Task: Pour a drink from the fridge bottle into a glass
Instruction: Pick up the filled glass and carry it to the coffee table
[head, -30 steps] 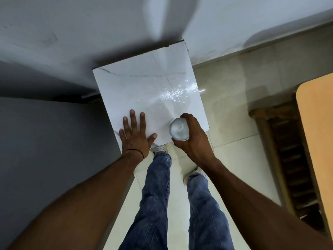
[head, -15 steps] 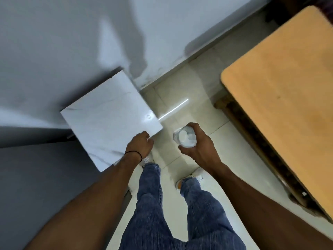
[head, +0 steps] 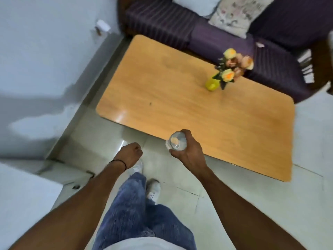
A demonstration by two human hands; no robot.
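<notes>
Here the right hand (head: 189, 152) wraps around the upright glass (head: 176, 142), held just over the desk's (head: 180, 98) near edge. The left hand (head: 130, 152) hangs loosely curled and empty. No bottle shows.

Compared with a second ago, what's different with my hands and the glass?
The left hand came off the white marble top, where it lay flat, and now hangs curled in a loose fist over the floor. The right hand has carried the glass away from that top to the near edge of the wooden table, which has come into view. The right hand's grip on the glass is unchanged.
</notes>
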